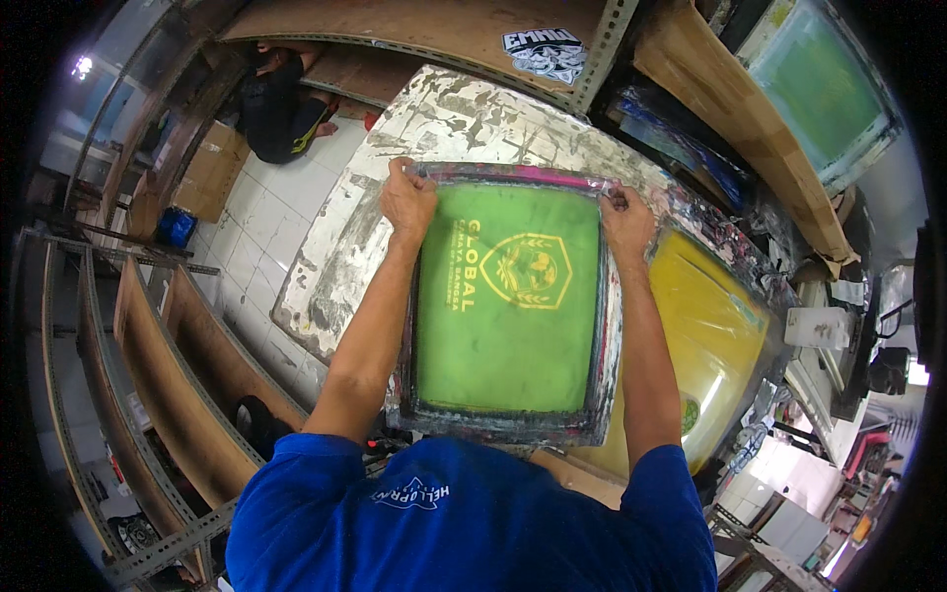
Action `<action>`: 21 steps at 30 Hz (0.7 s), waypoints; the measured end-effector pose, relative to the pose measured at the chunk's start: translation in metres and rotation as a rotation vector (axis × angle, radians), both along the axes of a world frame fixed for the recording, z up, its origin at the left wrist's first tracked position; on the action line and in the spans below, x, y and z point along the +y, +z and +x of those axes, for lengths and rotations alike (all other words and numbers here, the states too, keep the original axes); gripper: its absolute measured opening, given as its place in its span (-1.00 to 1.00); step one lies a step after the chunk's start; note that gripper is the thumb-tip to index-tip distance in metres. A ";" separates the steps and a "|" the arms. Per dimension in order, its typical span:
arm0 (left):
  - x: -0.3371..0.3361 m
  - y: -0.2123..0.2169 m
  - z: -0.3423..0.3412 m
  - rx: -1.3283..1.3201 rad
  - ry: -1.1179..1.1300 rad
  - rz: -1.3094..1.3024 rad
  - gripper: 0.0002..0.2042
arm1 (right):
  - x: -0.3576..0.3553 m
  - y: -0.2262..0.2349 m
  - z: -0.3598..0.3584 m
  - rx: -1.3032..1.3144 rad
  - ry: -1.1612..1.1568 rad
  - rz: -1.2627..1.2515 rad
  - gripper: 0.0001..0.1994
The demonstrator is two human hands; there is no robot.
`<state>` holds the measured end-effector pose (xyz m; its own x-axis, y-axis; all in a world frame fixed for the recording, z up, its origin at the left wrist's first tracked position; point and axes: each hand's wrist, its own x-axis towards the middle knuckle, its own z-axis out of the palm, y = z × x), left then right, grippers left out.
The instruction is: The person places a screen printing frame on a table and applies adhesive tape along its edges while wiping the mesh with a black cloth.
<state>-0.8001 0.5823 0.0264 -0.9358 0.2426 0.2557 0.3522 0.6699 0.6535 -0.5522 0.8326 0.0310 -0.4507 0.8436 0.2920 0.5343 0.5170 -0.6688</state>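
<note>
A screen printing frame (604, 370) with green mesh and a yellow emblem and lettering lies in front of me, its near edge close to my body. My left hand (409, 202) is closed at its far left corner, and my right hand (628, 225) is closed at its far right corner. Both arms reach along the frame's sides. A magenta strip (538, 178) shows along the far rim between my hands, and dark ink stains cover the borders. Some fingertips are hidden behind the rim.
The frame rests over a worn, paint-flaked table (464, 123). A yellow glossy panel (705, 331) lies at the right. Wooden shelves (187, 385) stand at the left, and another screen (824, 89) leans at the far right. Another person (276, 109) is low near the floor beyond the table.
</note>
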 end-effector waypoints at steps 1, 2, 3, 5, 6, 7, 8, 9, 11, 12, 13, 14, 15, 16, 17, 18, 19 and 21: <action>0.004 -0.006 -0.003 -0.005 0.032 -0.015 -0.48 | 0.005 -0.008 -0.004 -0.011 0.005 0.015 -0.70; 0.005 -0.009 -0.005 -0.004 0.038 -0.022 -0.49 | 0.004 -0.009 -0.008 -0.024 0.015 0.027 -0.67; 0.006 -0.011 -0.006 -0.003 0.045 -0.029 -0.50 | 0.003 -0.010 -0.011 -0.029 0.014 0.008 -0.64; 0.007 -0.014 -0.009 -0.007 0.051 -0.034 -0.51 | 0.001 -0.011 -0.015 -0.039 0.007 -0.029 -0.56; 0.009 -0.015 -0.009 -0.011 0.051 -0.033 -0.51 | 0.003 -0.015 -0.015 -0.058 0.019 -0.006 -0.54; 0.009 -0.015 -0.009 -0.016 0.051 -0.031 -0.52 | 0.005 -0.020 -0.016 -0.076 0.030 0.017 -0.51; 0.009 -0.015 -0.009 -0.032 0.038 -0.035 -0.52 | 0.004 -0.019 -0.018 -0.092 0.044 0.038 -0.48; 0.009 -0.014 -0.009 -0.048 0.025 -0.039 -0.52 | 0.004 -0.018 -0.020 -0.134 0.034 0.034 -0.48; 0.009 -0.014 -0.007 -0.067 0.010 -0.069 -0.53 | 0.004 -0.014 -0.022 -0.219 0.016 0.027 -0.49; 0.010 -0.014 -0.006 -0.068 0.009 -0.094 -0.52 | 0.004 -0.018 -0.022 -0.221 0.022 0.037 -0.49; 0.010 -0.014 -0.005 -0.070 0.007 -0.119 -0.52 | 0.005 -0.021 -0.022 -0.222 0.029 0.048 -0.50; 0.009 -0.017 -0.008 -0.051 0.013 -0.129 -0.52 | 0.005 -0.021 -0.024 -0.222 0.038 0.062 -0.50; 0.009 -0.020 -0.010 -0.033 0.019 -0.140 -0.52 | 0.004 -0.021 -0.024 -0.229 0.040 0.061 -0.50; 0.009 -0.022 -0.012 -0.014 0.025 -0.150 -0.53 | 0.003 -0.020 -0.025 -0.237 0.043 0.059 -0.49; 0.010 -0.022 -0.012 -0.017 0.029 -0.187 -0.52 | 0.003 -0.020 -0.026 -0.245 0.044 0.059 -0.49; 0.011 -0.023 -0.012 -0.021 0.034 -0.224 -0.52 | 0.003 -0.019 -0.026 -0.263 0.040 0.076 -0.48; 0.012 -0.023 -0.012 -0.024 0.039 -0.260 -0.52 | 0.002 -0.019 -0.026 -0.281 0.038 0.094 -0.48; 0.014 -0.021 -0.010 -0.004 0.032 -0.294 -0.50 | 0.003 -0.021 -0.026 -0.303 0.041 0.107 -0.47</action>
<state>-0.8105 0.5963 0.0049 -0.9452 0.2759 0.1747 0.3254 0.8415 0.4313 -0.5779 0.8356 0.0104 -0.5639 0.7945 0.2254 0.6779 0.6012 -0.4230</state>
